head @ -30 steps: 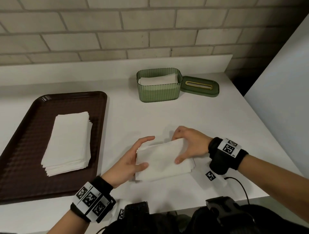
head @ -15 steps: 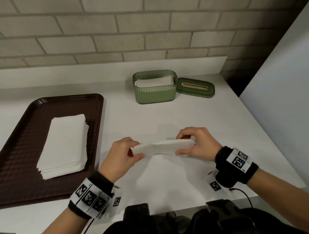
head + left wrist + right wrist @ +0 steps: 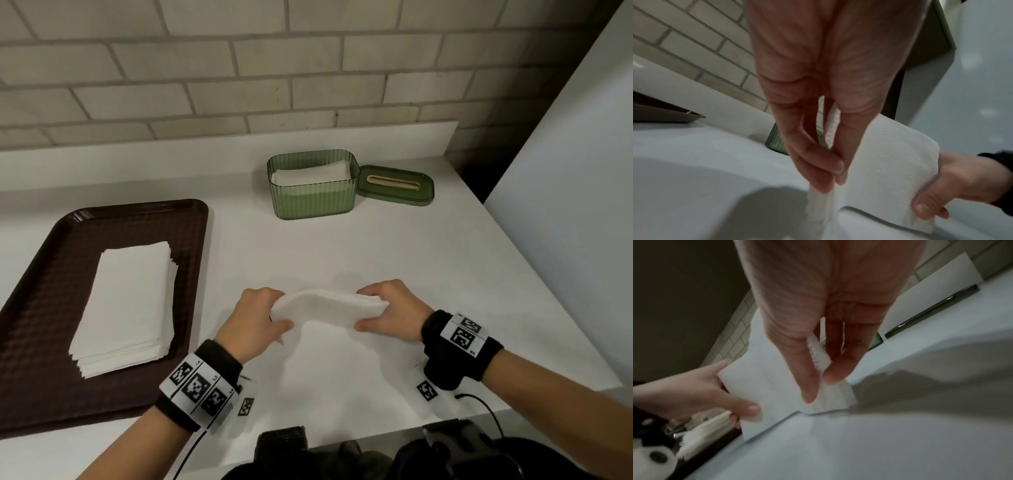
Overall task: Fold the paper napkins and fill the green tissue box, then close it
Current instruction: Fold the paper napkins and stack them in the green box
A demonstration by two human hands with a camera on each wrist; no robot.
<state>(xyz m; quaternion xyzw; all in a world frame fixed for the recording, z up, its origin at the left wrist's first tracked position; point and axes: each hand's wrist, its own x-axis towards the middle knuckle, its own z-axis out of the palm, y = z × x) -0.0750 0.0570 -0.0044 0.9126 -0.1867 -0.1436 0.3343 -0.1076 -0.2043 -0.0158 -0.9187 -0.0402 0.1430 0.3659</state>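
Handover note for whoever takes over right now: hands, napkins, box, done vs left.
Left hand: grips the left end of a folded napkin bundle.
Right hand: grips its right end; the bundle is held above the counter.
Green tissue box: open at the back of the counter, napkins already inside.
Lid: off, lying right of the box.
Tray: holds a stack of unfolded napkins.
Left: put the bundle in, fold the rest, fit the lid.
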